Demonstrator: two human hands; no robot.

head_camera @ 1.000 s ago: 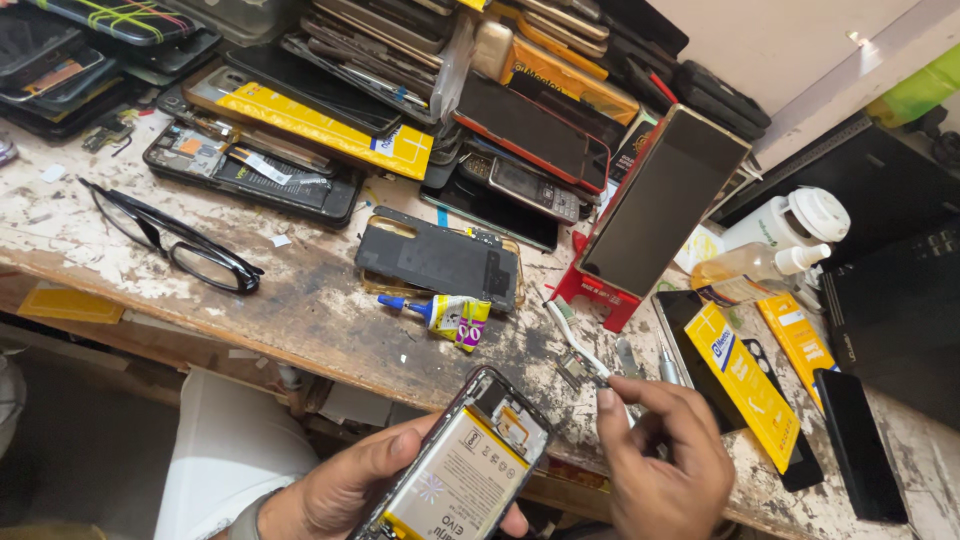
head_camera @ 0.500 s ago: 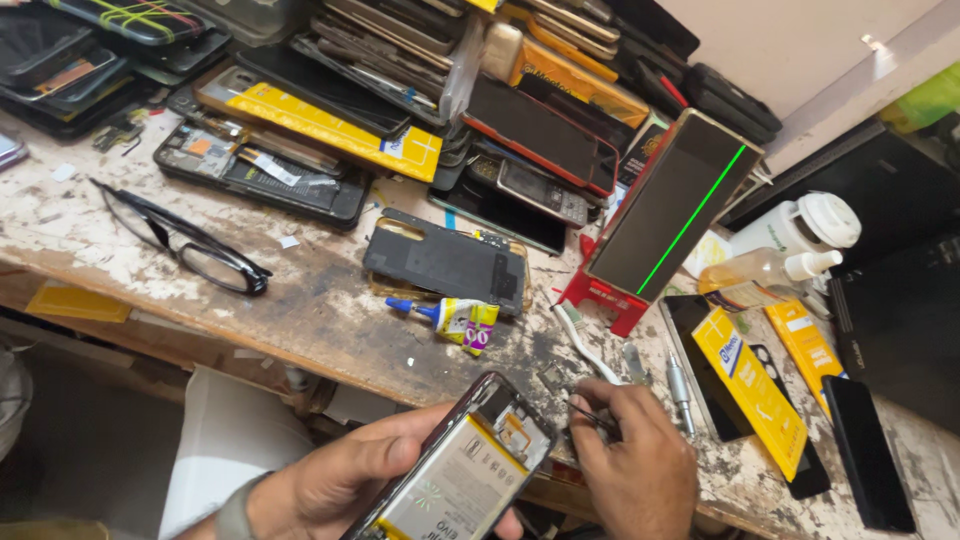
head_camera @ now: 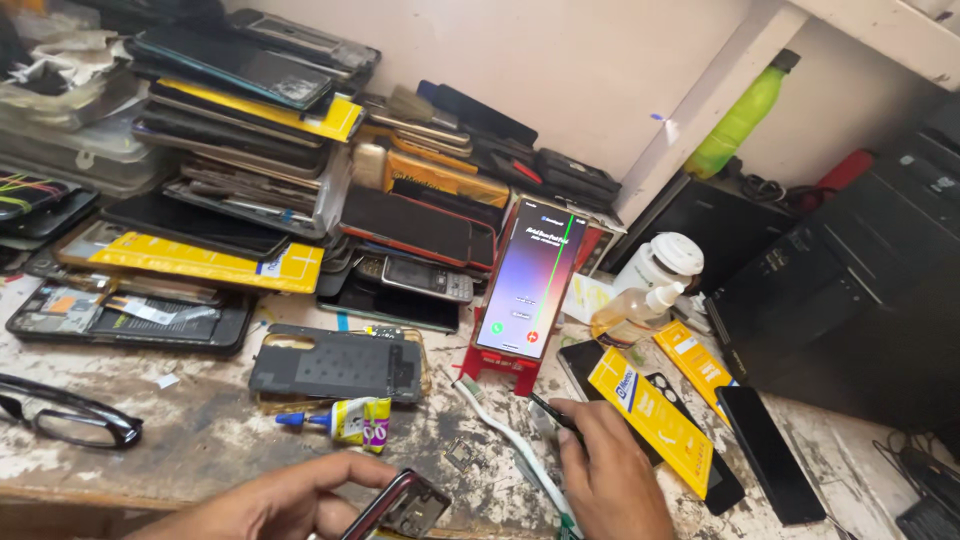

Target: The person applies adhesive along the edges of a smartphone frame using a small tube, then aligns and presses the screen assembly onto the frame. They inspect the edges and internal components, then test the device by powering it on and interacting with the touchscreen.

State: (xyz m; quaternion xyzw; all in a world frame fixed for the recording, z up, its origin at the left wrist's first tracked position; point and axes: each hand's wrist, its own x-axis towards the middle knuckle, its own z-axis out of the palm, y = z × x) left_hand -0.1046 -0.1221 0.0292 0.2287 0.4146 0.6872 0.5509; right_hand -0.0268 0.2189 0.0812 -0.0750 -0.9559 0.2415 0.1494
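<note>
My left hand (head_camera: 285, 500) grips an opened phone (head_camera: 405, 505) with a reddish frame at the bottom edge; only its top end shows, inner parts facing up. My right hand (head_camera: 610, 470) rests on the worn bench (head_camera: 200, 440) to the right, its fingers pinched on a thin dark tool (head_camera: 548, 408) that points up-left. Just beyond it a phone with a lit screen (head_camera: 530, 285) leans upright in a red stand (head_camera: 497, 365). A white toothbrush (head_camera: 505, 435) lies between my hands.
A glue tube (head_camera: 350, 420), a black back cover (head_camera: 335, 365) and glasses (head_camera: 60, 420) lie to the left. Stacks of phones and yellow packets (head_camera: 240, 130) fill the back. A yellow packet (head_camera: 650, 415), black phone (head_camera: 770, 455), spray bottle (head_camera: 635, 315) and white jar (head_camera: 660, 262) sit at the right.
The view has tilted up towards the wall. The propped phone's screen has lit fully. My left hand with the opened phone has dropped to the frame's bottom edge, and my right hand has moved up onto the bench.
</note>
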